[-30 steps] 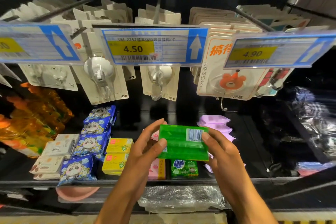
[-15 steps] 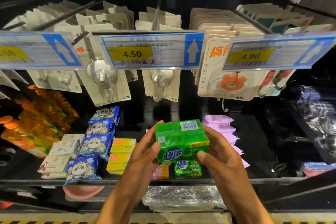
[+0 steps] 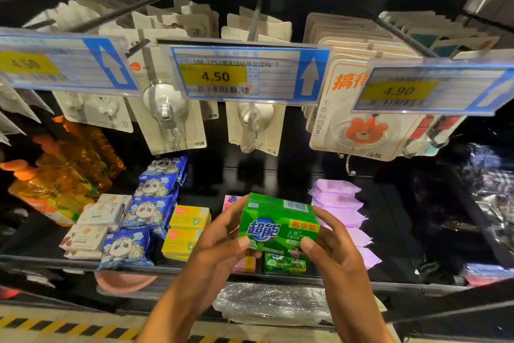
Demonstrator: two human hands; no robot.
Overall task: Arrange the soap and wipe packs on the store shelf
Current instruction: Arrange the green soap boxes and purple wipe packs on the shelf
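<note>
A green soap pack [image 3: 278, 223] is held above the front of the black shelf [image 3: 403, 284], printed face toward me. My left hand [image 3: 222, 242] grips its left end and my right hand [image 3: 331, 242] grips its right end. Below it another green soap pack [image 3: 283, 263] lies on the shelf, beside a pink soap pack [image 3: 247, 264] mostly hidden by my left hand. A row of purple wipe packs [image 3: 342, 212] runs back along the right. Yellow soap boxes [image 3: 186, 228], blue panda wipe packs [image 3: 147, 209] and white soap packs [image 3: 94, 220] lie to the left.
Price tags [image 3: 244, 75] and hanging hook cards [image 3: 358, 120] overhang the shelf above my hands. Orange refill pouches [image 3: 61, 175] sit at the far left. Dark wrapped goods [image 3: 489, 198] fill the right side. A clear plastic bag [image 3: 272, 303] lies on the ledge below.
Both hands have turned the green soap pack from its barcode side to its printed face and brought it slightly lower, over the shelf's front.
</note>
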